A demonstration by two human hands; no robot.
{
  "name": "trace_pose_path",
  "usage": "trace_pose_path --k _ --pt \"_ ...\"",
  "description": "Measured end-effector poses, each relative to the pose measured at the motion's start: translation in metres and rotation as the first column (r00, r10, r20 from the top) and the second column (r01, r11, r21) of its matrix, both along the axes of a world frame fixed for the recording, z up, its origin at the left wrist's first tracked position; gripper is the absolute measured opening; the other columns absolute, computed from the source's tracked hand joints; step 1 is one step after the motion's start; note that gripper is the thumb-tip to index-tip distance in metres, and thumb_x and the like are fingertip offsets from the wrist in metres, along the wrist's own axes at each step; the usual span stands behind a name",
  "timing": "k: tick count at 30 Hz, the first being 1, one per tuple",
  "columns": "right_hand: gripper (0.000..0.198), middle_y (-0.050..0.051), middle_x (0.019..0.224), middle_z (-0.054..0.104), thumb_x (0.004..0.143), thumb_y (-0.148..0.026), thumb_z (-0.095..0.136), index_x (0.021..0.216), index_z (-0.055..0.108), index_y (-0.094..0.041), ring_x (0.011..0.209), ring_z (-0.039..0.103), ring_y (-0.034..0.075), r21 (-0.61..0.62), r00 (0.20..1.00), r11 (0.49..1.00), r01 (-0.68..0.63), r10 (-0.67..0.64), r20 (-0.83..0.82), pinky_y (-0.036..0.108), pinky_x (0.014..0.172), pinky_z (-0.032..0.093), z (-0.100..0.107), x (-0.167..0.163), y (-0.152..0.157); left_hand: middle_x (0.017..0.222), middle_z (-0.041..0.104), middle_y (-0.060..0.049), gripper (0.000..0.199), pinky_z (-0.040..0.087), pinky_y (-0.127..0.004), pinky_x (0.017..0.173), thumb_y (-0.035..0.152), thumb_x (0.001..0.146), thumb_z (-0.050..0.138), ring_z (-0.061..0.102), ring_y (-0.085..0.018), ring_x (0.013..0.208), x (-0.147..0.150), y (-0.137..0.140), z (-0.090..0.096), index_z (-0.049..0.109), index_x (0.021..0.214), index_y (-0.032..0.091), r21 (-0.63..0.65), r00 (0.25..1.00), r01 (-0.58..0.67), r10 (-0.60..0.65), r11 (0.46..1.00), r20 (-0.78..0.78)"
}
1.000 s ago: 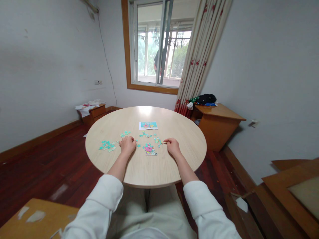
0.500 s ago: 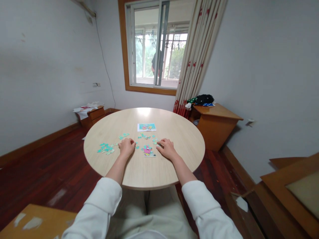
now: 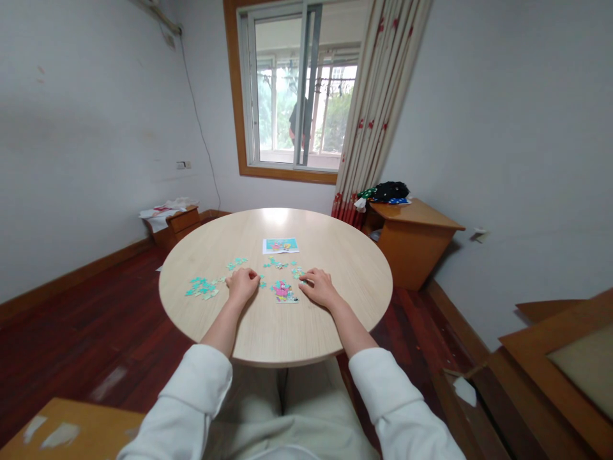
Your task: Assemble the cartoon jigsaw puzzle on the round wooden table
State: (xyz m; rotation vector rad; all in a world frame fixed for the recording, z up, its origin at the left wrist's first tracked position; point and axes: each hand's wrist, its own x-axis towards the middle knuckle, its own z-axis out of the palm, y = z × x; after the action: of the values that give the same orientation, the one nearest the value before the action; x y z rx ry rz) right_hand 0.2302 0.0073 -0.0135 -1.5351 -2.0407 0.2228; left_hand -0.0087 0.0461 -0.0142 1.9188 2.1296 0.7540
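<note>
A partly joined jigsaw puzzle (image 3: 286, 292) with a pink figure lies on the round table, between my two hands. My left hand (image 3: 242, 285) rests to its left with the fingers curled together; whatever they may hold is hidden. Beside those fingertips lie a few loose teal puzzle pieces (image 3: 262, 281). On the puzzle's right, my right hand (image 3: 318, 287) lies on the table, fingers stretched and slightly apart, the tips near some pale green pieces (image 3: 297, 273). A picture card (image 3: 280, 246) in teal, pink and yellow lies farther back.
A pile of teal puzzle pieces (image 3: 202, 287) lies at the left of the round table (image 3: 306, 335), with smaller groups (image 3: 236, 262) behind my left hand. Beyond the table are a wooden desk (image 3: 416, 220) with cloth on it, a curtain, and a window with a person outside.
Both hands stay nearly in place; the right fingers lie a little flatter. The whole view has shifted very slightly. The puzzle and loose pieces look the same.
</note>
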Motion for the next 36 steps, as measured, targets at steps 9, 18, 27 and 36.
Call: trace_pose_path --k 9,18,27,36 --pt "0.017 0.005 0.100 0.060 0.079 -0.030 0.060 0.092 0.068 -0.022 0.098 0.051 0.018 0.000 0.999 1.000 -0.011 0.011 -0.033 0.036 0.089 0.028 0.000 0.001 0.000 0.092 0.070 -0.005 0.021 0.035 -0.043 0.084 0.031 0.075 0.048 0.060 -0.026 0.095 0.000 -0.001 0.001 0.068 0.077 0.023 0.005 1.000 0.001 -0.001 1.000 0.010" --pt "0.013 0.005 0.096 0.060 0.081 -0.027 0.058 0.088 0.068 -0.021 0.097 0.051 0.017 -0.002 0.997 0.999 0.053 -0.053 -0.059 0.034 0.087 0.030 -0.003 0.001 0.003 0.092 0.070 -0.005 0.021 0.035 -0.043 0.084 0.029 0.076 0.047 0.059 -0.026 0.095 -0.001 -0.001 0.000 0.068 0.078 0.024 0.011 1.000 0.000 0.000 1.000 0.004" --pt "0.014 0.005 0.096 0.061 0.081 -0.022 0.056 0.087 0.068 -0.021 0.097 0.051 0.018 0.004 0.993 0.995 0.099 -0.098 -0.071 0.034 0.086 0.032 -0.008 0.004 0.009 0.096 0.070 -0.005 0.020 0.035 -0.043 0.085 0.028 0.077 0.046 0.059 -0.025 0.097 0.000 -0.002 0.003 0.066 0.078 0.024 -0.010 1.000 -0.001 0.001 1.000 0.006" --pt "0.015 0.005 0.095 0.062 0.082 -0.019 0.054 0.087 0.068 -0.021 0.095 0.051 0.016 0.025 0.991 0.993 0.115 -0.113 -0.068 0.031 0.086 0.032 -0.016 0.009 0.017 0.094 0.071 -0.005 0.021 0.034 -0.043 0.086 0.026 0.077 0.046 0.059 -0.025 0.097 0.000 -0.004 0.004 0.066 0.078 0.024 -0.009 1.000 0.002 -0.002 1.000 0.025"
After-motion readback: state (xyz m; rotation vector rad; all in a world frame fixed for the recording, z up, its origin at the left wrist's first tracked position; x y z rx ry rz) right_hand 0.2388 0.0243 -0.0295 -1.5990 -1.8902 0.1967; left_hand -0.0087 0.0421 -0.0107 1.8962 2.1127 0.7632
